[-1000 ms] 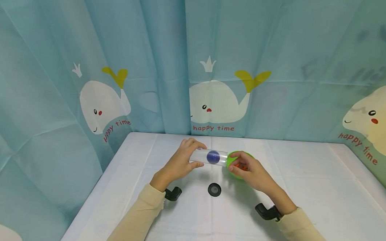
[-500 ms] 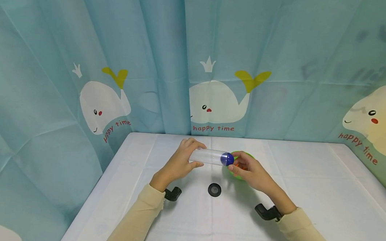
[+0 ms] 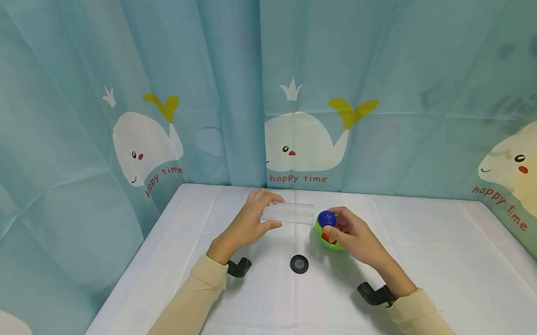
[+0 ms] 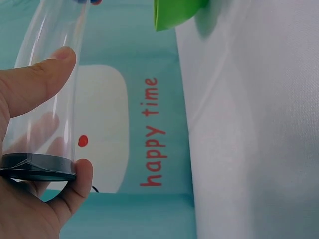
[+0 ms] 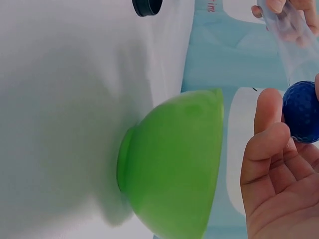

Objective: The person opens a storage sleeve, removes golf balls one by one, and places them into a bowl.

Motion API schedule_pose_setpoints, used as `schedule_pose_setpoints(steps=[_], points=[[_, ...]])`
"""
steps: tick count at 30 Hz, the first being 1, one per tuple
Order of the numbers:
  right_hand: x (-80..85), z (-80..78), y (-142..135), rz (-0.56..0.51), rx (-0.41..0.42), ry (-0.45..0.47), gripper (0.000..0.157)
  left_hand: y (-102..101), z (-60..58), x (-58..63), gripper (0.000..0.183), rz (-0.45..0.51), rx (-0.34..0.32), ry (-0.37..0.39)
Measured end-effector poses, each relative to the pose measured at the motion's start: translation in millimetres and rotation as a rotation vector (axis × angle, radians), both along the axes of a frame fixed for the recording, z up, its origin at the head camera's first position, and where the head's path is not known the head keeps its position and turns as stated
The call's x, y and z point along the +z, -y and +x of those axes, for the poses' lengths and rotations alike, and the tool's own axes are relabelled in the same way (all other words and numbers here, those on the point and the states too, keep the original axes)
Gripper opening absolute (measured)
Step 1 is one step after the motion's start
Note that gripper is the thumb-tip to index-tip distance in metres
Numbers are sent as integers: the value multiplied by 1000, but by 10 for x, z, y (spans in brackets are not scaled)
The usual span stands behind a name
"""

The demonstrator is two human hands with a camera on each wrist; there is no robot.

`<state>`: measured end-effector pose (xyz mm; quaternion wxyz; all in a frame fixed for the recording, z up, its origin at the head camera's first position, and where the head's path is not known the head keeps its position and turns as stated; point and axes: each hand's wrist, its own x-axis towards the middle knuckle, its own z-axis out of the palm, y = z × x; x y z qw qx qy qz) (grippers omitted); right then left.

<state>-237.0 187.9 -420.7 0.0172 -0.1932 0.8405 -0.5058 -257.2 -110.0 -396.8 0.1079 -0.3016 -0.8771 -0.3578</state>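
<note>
In the head view my left hand [image 3: 245,223] grips a clear plastic tube [image 3: 297,213] near one end. The tube lies level, its far end towards the right hand. A black cap [image 4: 42,168] closes the gripped end, as the left wrist view shows. My right hand [image 3: 360,240] holds a dimpled blue golf ball [image 3: 327,219] between thumb and fingers, just past the tube's other end. Below the ball is a green bowl [image 5: 179,159] with red-orange things [image 3: 326,237] in it, partly hidden by the right hand.
A loose round black cap [image 3: 299,264] lies on the white-covered table [image 3: 261,309], between the forearms. Behind the table hangs a blue curtain [image 3: 227,84] with whale prints. Each wrist carries a black camera mount [image 3: 239,267].
The blue golf ball has slid rightward along the tube, out of its end and into my right fingers. The tube has tipped up slightly and no longer holds the ball.
</note>
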Motion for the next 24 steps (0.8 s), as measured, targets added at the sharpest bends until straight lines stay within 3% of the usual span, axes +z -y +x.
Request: schedule_pose_setpoints(steps=[17, 24], points=[[91, -34, -178, 1, -31, -23, 42, 0, -18, -12, 49, 2, 2, 5], [147, -50, -284, 67, -86, -44, 46, 4, -28, -21, 48, 5, 3, 10]])
